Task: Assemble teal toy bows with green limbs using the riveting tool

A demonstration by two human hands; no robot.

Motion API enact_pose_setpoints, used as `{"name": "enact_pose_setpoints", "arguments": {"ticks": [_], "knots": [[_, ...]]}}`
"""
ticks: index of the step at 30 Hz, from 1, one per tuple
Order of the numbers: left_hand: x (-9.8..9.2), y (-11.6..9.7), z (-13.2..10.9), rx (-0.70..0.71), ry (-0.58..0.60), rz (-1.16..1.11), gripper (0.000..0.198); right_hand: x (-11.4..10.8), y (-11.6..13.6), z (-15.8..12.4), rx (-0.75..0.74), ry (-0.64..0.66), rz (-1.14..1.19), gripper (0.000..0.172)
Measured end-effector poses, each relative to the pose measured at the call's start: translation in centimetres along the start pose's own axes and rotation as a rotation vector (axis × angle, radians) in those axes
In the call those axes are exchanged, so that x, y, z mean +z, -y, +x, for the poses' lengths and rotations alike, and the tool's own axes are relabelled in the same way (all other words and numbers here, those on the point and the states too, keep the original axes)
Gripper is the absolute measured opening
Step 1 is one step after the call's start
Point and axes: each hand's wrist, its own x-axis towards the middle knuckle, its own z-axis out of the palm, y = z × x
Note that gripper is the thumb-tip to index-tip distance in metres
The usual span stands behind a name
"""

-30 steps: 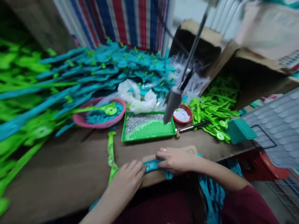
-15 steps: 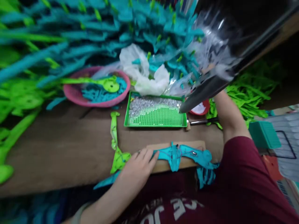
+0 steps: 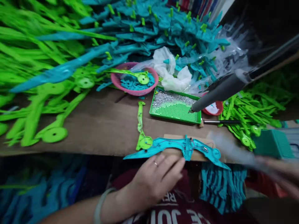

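Note:
A blue bow-shaped plastic half [image 3: 168, 143] lies along the table's front edge, its inner side up, with thin wires and a small component in it. My left hand [image 3: 161, 177], with a ring on one finger, rests at its near edge by the middle grip. Those fingers are loosely stretched and hold nothing visible. At the right edge, my right hand [image 3: 285, 169] is smeared by motion, with a long translucent plastic piece [image 3: 231, 151] in it. A green plastic limb [image 3: 140, 124] with a wire touches the blue half's left part.
Behind stand a green tray [image 3: 174, 116] of small metal bits, a pink basket [image 3: 135, 91] of blue parts and a red bowl [image 3: 218, 109]. A grey powered screwdriver [image 3: 217, 93] hangs above the tray. Green parts [image 3: 53, 93] and blue parts [image 3: 149, 34] are heaped behind.
My right hand has come back from the rear right pile with a translucent piece. My left hand has moved off the blue half's left limb toward its grip. The view has shifted left.

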Motion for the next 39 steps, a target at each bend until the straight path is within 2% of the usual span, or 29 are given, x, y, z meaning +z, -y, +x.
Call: {"name": "enact_pose_setpoints", "arguments": {"ticks": [2, 5, 7, 8, 9, 11, 13, 15, 16, 18, 21, 25, 28, 30, 32, 35, 39], "knots": [[-1.3, -1.1, -0.1, 0.055, 0.046, -0.089, 0.039, 1.7, 2.2, -0.7, -0.021, 0.008, 0.109, 0.050], [-2.7, -0.4, -0.4, 0.047, 0.251, -0.214, 0.026, 3.2, 5.3, -0.9, -0.047, -0.018, 0.261, 0.053], [-3.8, 2.0, -0.9, -0.129, 0.361, -0.431, 0.024, 4.5, 6.5, -0.1, -0.045, -0.093, 0.334, 0.053], [-4.6, 3.7, -1.2, -0.295, 0.387, -0.564, 0.026, 5.6, 6.8, 0.6, -0.037, -0.157, 0.338, 0.055], [-5.3, 5.4, -1.5, -0.504, 0.375, -0.677, 0.027, 7.1, 6.8, 1.7, -0.036, -0.211, 0.312, 0.059], [-6.7, 8.8, -2.2, -0.928, 0.216, -0.858, 0.028, 10.8, 6.2, 4.5, -0.074, -0.239, 0.164, 0.081], [-7.5, 11.2, -2.9, -1.225, 0.063, -0.988, 0.034, 14.9, 5.3, 7.3, -0.183, 0.006, -0.034, 0.104], [-7.6, 12.3, -3.5, -1.400, -0.033, -1.117, 0.039, 18.0, 4.5, 9.1, -0.186, 0.165, -0.182, 0.108], [-7.4, 12.4, -3.9, -1.461, -0.064, -1.182, 0.040, 19.0, 4.2, 9.5, -0.182, 0.202, -0.219, 0.106], [-7.1, 12.2, -4.6, -1.560, -0.096, -1.283, 0.039, 19.4, 3.5, 9.2, -0.195, 0.223, -0.229, 0.104], [-6.9, 11.8, -5.7, -1.630, -0.007, -1.314, 0.036, 18.1, 2.3, 7.4, -0.262, 0.258, -0.209, 0.102], [-7.1, 12.0, -6.8, -1.502, 0.234, -1.129, 0.032, 16.9, 0.7, 5.3, -0.294, 0.278, -0.238, 0.095], [-7.2, 12.2, -6.6, -1.436, 0.314, -0.932, 0.037, 17.0, 0.1, 4.8, -0.386, 0.220, -0.264, 0.080], [-7.1, 12.1, -5.8, -1.446, 0.322, -0.942, 0.043, 17.1, 0.0, 4.7, -0.443, 0.179, -0.281, 0.070], [-6.8, 11.8, -4.8, -1.483, 0.307, -1.056, 0.052, 17.1, 0.2, 4.7, -0.447, 0.161, -0.298, 0.065], [-5.8, 11.1, -3.5, -1.558, 0.239, -1.197, 0.060, 17.0, 0.3, 4.5, -0.431, 0.164, -0.307, 0.058], [-3.8, 10.3, -3.1, -1.574, 0.193, -1.215, 0.049, 17.1, 0.2, 4.3, -0.437, 0.142, -0.276, 0.057]]}}
